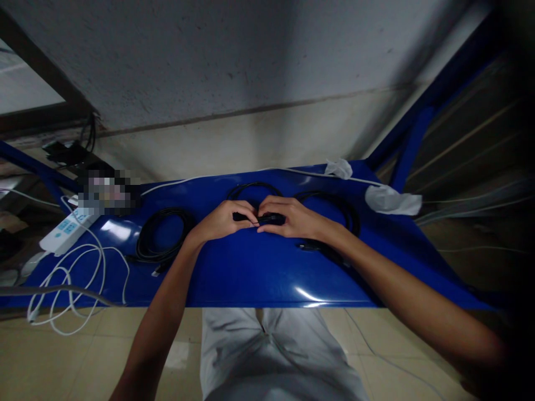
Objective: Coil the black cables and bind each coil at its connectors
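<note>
Left hand and right hand meet over the blue table, fingers closed on a black cable held between them; a coiled cable lies left, near a power strip

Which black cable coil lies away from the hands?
The left coil, nearest the white power strip; the others sit by the left hand and right hand.

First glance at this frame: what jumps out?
The left hand and right hand meet mid-table, pinching a thin black cable between them over a glossy blue metal table. A coiled black cord lies to their left. Further left are a white plastic power strip and loose white wire. Crumpled white wrappers sit at the back right.
</note>
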